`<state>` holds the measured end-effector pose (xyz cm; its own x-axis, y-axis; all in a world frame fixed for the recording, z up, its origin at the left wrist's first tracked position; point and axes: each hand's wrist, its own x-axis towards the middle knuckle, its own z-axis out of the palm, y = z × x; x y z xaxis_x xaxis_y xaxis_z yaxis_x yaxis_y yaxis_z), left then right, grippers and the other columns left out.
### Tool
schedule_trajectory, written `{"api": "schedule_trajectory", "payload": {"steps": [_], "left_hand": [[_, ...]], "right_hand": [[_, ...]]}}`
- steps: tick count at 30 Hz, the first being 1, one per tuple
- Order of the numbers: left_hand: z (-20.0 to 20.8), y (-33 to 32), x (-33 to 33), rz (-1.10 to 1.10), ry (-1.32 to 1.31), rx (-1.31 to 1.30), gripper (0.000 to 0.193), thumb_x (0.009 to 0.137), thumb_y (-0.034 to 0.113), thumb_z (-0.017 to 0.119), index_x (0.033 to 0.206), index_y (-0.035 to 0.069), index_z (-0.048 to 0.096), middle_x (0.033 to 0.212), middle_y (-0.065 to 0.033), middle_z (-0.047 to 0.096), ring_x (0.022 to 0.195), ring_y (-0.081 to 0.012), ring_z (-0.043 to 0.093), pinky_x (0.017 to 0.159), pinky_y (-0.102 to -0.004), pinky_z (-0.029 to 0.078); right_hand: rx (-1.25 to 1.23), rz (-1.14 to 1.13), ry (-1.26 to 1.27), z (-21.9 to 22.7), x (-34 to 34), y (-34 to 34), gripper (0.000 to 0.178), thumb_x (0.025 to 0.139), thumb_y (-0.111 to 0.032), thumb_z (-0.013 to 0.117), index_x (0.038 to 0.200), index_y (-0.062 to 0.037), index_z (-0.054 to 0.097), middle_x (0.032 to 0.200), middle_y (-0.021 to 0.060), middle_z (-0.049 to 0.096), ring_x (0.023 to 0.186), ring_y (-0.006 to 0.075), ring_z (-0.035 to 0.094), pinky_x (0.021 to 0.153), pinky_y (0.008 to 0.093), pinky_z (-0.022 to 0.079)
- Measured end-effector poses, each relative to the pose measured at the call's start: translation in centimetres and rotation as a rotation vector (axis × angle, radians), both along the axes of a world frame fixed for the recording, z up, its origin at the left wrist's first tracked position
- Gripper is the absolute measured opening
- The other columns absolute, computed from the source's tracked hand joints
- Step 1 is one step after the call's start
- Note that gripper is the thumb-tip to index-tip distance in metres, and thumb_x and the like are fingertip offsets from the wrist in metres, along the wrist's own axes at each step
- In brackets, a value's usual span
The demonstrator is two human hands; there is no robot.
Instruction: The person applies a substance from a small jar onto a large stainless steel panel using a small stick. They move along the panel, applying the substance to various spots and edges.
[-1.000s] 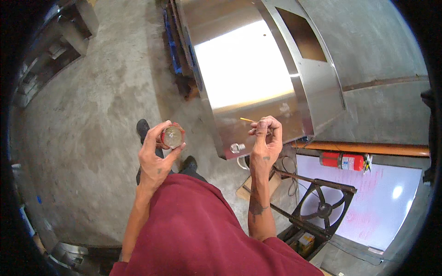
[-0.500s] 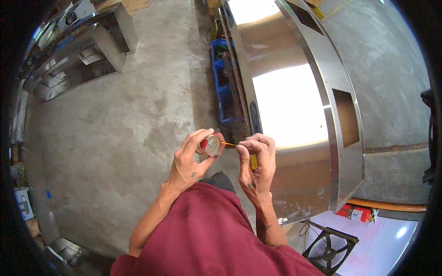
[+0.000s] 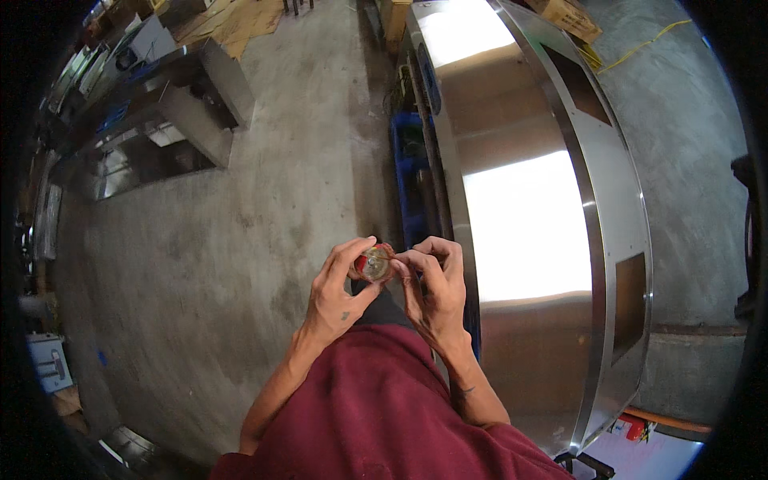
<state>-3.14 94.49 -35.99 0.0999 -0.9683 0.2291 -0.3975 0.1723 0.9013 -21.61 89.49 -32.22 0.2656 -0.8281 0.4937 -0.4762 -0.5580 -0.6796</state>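
Observation:
In front of my body my left hand (image 3: 334, 288) is closed around a small round container (image 3: 374, 264) with a clear, glassy face and red on its side. Its exact kind is not plain from here. My right hand (image 3: 436, 280) is pinched at the container's right edge, thumb and forefinger together. Between those fingertips is a thin stick (image 3: 391, 257), mostly hidden now, whose tip lies against or over the container. Whether it goes inside, I cannot tell.
A long stainless steel cabinet (image 3: 524, 336) with square openings stands close on my right. Blue bins (image 3: 412, 176) sit along its near side. Steel housings (image 3: 172, 136) stand at the far left on the concrete floor (image 3: 304, 152). A cardboard box (image 3: 566, 18) is at the far right.
My right hand has come in leftward to the container, and the orange stick that showed between them is now mostly covered. The surroundings have shifted in view, with the steel cabinet appearing farther right.

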Motion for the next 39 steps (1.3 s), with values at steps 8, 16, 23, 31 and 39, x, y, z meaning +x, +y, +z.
{"api": "schedule_trajectory", "payload": {"steps": [8,16,23,31,39], "left_hand": [[1.5,-18.6,3.3,0.099,0.051,0.004,0.073,0.088,0.0,0.094,0.154,0.01,0.064,0.146,-0.0144,0.07,0.122,-0.0289,0.074,0.097,-0.0396,0.063],[-0.8,-34.4,10.7,0.141,0.102,-0.01,0.069,0.091,0.003,0.094,0.153,0.006,0.064,0.145,-0.0155,0.07,0.123,-0.0257,0.076,0.095,-0.0369,0.068],[-6.0,-50.3,20.6,0.155,0.195,0.041,0.066,0.096,0.004,0.092,0.155,0.001,0.061,0.141,-0.0183,0.074,0.126,-0.0244,0.075,0.106,-0.0389,0.063],[-5.1,-70.1,32.3,0.086,0.157,0.052,0.067,0.097,0.004,0.092,0.156,0.002,0.061,0.145,-0.0188,0.072,0.129,-0.0256,0.073,0.108,-0.0402,0.062],[-8.6,-78.5,36.4,0.142,0.185,0.201,0.07,0.092,-0.003,0.093,0.154,0.001,0.062,0.146,-0.0149,0.069,0.127,-0.0246,0.074,0.104,-0.0383,0.064]], "right_hand": [[0.176,-0.008,-0.29,2.6,2.9,-19.8,0.01,0.105,0.001,0.078,0.114,-0.0004,0.074,0.118,0.0139,0.064,0.102,0.0207,0.065,0.085,0.0336,0.056],[0.103,-0.175,-0.388,0.8,8.1,-38.7,0.005,0.11,-0.001,0.073,0.113,-0.0008,0.069,0.12,0.011,0.062,0.107,0.0171,0.063,0.093,0.0308,0.055],[0.148,-0.327,-0.464,-4.7,14.5,-56.9,0.007,0.116,-0.008,0.068,0.116,-0.0025,0.065,0.12,0.0066,0.06,0.106,0.0151,0.062,0.095,0.0302,0.054],[-0.134,-0.577,-0.083,-11.2,21.6,-79.2,0.016,0.117,-0.015,0.067,0.114,0.0005,0.063,0.121,0.0137,0.06,0.102,0.0202,0.062,0.091,0.0355,0.055],[-0.186,-0.596,0.134,-19.2,22.0,-92.6,0.014,0.111,-0.002,0.07,0.117,0.0042,0.059,0.124,0.0237,0.06,0.107,0.0338,0.064,0.088,0.0451,0.057]]}}
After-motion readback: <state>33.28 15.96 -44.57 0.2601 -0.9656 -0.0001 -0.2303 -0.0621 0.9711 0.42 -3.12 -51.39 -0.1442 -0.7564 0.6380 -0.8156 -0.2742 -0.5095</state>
